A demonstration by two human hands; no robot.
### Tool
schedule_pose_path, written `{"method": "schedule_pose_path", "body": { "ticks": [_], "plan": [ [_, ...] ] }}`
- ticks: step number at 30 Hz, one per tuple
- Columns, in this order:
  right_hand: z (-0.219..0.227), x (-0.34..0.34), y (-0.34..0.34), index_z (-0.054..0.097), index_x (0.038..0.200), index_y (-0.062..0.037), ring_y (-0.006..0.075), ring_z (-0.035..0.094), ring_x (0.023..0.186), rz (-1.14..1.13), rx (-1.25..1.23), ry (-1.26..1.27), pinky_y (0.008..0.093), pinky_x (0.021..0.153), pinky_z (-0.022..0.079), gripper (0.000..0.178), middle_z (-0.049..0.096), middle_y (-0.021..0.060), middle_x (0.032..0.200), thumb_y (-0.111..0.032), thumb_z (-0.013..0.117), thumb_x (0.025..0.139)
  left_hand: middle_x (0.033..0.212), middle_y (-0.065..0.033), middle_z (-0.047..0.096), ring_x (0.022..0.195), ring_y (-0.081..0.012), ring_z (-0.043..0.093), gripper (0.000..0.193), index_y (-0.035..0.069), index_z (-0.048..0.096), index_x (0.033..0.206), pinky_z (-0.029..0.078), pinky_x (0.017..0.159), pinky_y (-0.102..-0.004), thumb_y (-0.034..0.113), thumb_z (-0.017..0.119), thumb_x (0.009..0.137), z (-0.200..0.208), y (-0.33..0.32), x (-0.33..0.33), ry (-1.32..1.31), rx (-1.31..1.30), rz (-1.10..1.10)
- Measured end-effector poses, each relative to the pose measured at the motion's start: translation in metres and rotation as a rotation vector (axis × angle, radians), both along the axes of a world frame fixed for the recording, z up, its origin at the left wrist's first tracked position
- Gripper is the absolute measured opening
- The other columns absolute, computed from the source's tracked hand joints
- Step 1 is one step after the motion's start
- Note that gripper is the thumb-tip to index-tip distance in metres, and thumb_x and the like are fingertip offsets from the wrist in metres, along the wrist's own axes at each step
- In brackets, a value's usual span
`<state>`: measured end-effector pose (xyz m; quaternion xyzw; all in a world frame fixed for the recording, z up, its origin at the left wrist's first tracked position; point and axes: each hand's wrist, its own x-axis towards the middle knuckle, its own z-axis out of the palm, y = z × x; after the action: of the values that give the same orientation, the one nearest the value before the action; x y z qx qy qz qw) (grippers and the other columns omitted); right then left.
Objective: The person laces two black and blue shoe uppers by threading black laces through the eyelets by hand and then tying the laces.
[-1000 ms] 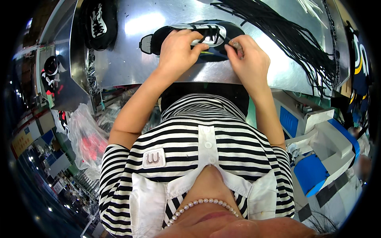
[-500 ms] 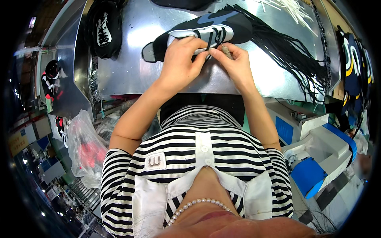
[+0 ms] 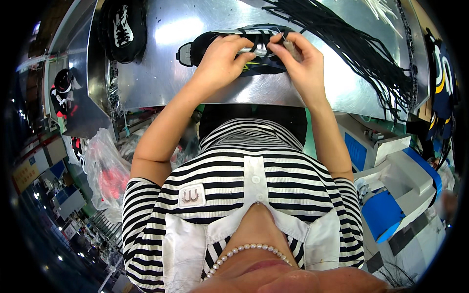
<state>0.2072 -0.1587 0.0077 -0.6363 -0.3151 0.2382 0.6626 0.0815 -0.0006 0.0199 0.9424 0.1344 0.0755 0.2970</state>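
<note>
A black sneaker [image 3: 266,68] lies sideways before me on the metal table, its pale tongue and dark lace rows facing up and yellow marks on its near side. Around its left part my left hand [image 3: 221,59] is curled, gripping the shoe, with thumb and index finger beside the black lace [image 3: 257,46]. My right hand [image 3: 304,59] is closed on a hook tool [image 3: 289,48] with a short light handle. The tool's thin metal shaft points up and left, over the shoe's right end. Whether its tip catches a lace is too small to tell.
Long black laces [image 3: 351,46] spread over the right of the metal table [image 3: 166,83], with white laces [image 3: 383,12] at the far right. Another black shoe [image 3: 122,31] stands at the left. Beyond the near edge on the right is a grey and blue machine [image 3: 398,178].
My right hand has moved right with the hook tool, away from my left hand. The sneaker has rolled, so its near side with yellow marks now shows.
</note>
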Motion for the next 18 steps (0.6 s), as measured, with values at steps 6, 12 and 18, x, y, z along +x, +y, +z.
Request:
{"method": "schedule_pose_path", "body": {
  "ticks": [6,12,18],
  "plan": [
    [-0.010,0.007,0.012,0.066,0.096,0.0003,0.0102,0.064,0.071,-0.101,0.007,-0.328,0.0241,0.064,0.050,0.012,0.069,0.0055,0.088,-0.002,0.070,0.086,0.090,-0.0119,0.067,0.078,-0.0186,0.064,0.028,-0.002,0.066,0.104,0.050,0.072,-0.0302,0.020,0.070,0.087,0.006,0.004,0.003,0.037,-0.340,0.015],
    [-0.015,0.013,0.017,0.066,0.097,-0.0015,0.0115,0.065,0.071,-0.110,0.078,-0.334,0.0240,0.063,0.050,0.011,0.068,0.0054,0.089,-0.002,0.069,0.086,0.084,-0.0103,0.069,0.069,-0.0182,0.061,0.031,0.000,0.067,0.096,0.048,0.066,-0.0290,0.022,0.079,0.079,0.004,-0.001,0.006,0.030,-0.218,0.038],
    [-0.007,0.004,0.003,0.058,0.105,0.0000,0.0165,0.068,0.072,-0.118,-0.089,-0.146,0.0272,0.063,0.051,0.024,0.070,0.0105,0.085,-0.013,0.071,0.089,0.081,-0.0117,0.067,0.071,-0.0281,0.063,0.027,0.002,0.068,0.090,0.048,0.068,-0.0342,0.023,0.078,0.078,-0.004,-0.008,0.008,-0.128,0.023,0.031]
  ]
}}
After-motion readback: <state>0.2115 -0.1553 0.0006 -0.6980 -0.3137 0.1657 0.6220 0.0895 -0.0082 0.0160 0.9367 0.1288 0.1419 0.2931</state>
